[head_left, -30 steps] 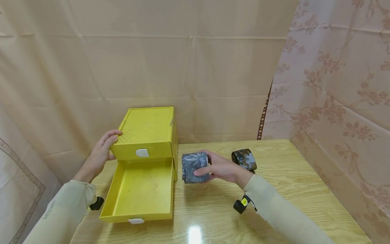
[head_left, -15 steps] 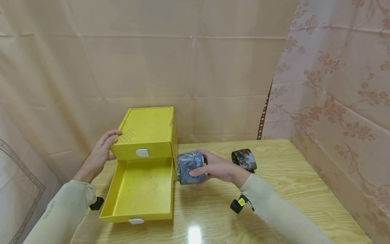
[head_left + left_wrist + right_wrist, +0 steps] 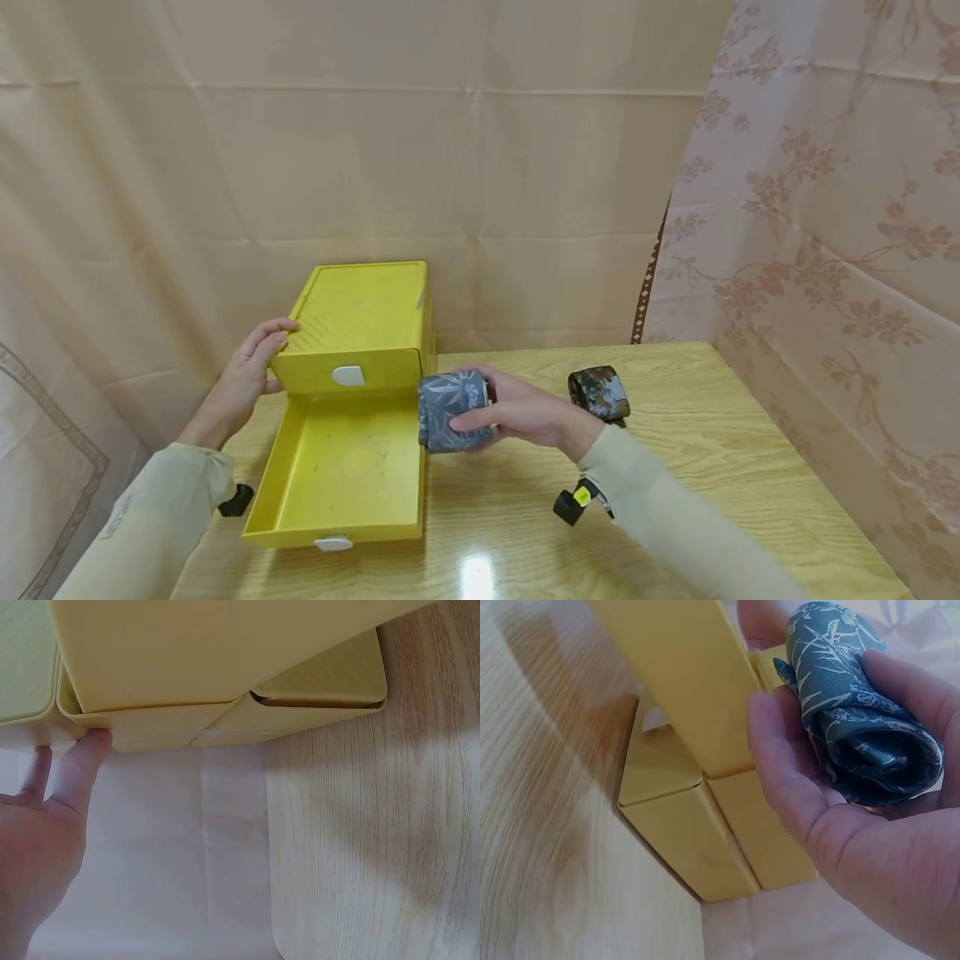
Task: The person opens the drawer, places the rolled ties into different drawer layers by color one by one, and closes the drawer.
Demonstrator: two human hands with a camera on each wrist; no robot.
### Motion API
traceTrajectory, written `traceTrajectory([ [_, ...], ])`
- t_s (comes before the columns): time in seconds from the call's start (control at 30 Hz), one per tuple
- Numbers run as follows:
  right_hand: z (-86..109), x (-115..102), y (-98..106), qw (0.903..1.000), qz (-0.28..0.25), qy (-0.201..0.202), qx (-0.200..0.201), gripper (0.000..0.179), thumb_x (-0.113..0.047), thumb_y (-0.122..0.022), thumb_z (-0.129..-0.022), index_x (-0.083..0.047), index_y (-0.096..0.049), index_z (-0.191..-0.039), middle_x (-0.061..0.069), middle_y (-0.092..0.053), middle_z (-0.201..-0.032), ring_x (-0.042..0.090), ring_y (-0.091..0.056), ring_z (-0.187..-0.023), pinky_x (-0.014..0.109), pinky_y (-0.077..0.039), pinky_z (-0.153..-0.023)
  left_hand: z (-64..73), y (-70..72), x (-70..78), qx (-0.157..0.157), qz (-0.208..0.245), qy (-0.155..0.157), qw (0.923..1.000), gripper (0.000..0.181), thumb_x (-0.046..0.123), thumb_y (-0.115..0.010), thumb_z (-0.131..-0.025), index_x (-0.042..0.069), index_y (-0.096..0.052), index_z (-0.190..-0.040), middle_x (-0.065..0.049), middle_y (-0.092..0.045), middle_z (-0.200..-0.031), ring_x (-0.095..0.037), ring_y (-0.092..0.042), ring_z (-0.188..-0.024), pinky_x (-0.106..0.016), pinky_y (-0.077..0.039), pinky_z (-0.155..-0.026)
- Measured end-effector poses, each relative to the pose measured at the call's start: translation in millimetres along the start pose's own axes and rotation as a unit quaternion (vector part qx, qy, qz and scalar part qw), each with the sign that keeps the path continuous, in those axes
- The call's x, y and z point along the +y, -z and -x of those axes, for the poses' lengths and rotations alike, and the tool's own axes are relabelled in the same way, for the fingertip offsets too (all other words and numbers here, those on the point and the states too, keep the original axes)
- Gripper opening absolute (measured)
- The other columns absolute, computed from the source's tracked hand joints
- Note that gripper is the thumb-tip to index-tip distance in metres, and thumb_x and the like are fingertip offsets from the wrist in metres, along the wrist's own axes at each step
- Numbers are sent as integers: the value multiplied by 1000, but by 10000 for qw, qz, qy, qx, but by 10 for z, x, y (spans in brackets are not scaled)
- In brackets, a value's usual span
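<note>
A yellow drawer cabinet (image 3: 360, 308) stands on the table with its middle drawer (image 3: 337, 533) pulled out and nothing in it. My left hand (image 3: 243, 379) touches the cabinet's upper left edge, fingers fairly straight; the left wrist view shows its fingertips (image 3: 96, 741) against the side. In my right hand (image 3: 517, 408) is a rolled-up grey-blue cloth (image 3: 442, 408) with a white leaf print, gripped between thumb and fingers. Its coiled end faces the right wrist camera. The roll overlaps the drawer's right rear edge in the head view. Behind my right wrist lies a dark camouflage-patterned roll (image 3: 600, 392).
The cabinet's top drawer, with its white handle (image 3: 348, 376), is closed. Below the pulled-out one, a bottom drawer (image 3: 664, 772) is closed too. Light wood tabletop (image 3: 675, 467) extends to the right, and beige curtains (image 3: 525, 208) hang behind and beside it.
My right hand has carried the leaf-print roll leftward, from beside the cabinet to the drawer's right edge. The left hand, the cabinet and the camouflage roll stay in place.
</note>
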State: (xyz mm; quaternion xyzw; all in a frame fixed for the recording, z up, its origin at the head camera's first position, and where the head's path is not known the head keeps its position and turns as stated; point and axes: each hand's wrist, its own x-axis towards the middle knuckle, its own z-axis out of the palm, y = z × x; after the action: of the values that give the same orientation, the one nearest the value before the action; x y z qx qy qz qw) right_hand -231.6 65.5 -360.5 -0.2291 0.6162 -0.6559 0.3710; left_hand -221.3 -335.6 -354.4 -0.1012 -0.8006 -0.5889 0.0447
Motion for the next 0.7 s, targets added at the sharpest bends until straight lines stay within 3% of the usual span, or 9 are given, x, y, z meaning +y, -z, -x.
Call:
traceTrajectory([
  [0.23,-2,-50,-52,9997,-103,50,-223,69,-7,-72,-91,-15,-36,-149,19,-47,-140,36,-60,-116,55,-56,-85,-8,-1,-5,10,189,-10,9998,36,44,-40,-110,22,-48,-137,1,-45,-131,-12,-58,-101,-33,-56,-76],
  [0.7,-62,-99,-144,9990,-200,-19,-405,67,-7,-68,-93,-15,-34,-150,19,-48,-139,36,-61,-116,60,-52,-88,-10,1,8,16,135,43,9999,35,45,-39,-109,24,-48,-136,1,-45,-130,-13,-57,-103,-33,-57,-77],
])
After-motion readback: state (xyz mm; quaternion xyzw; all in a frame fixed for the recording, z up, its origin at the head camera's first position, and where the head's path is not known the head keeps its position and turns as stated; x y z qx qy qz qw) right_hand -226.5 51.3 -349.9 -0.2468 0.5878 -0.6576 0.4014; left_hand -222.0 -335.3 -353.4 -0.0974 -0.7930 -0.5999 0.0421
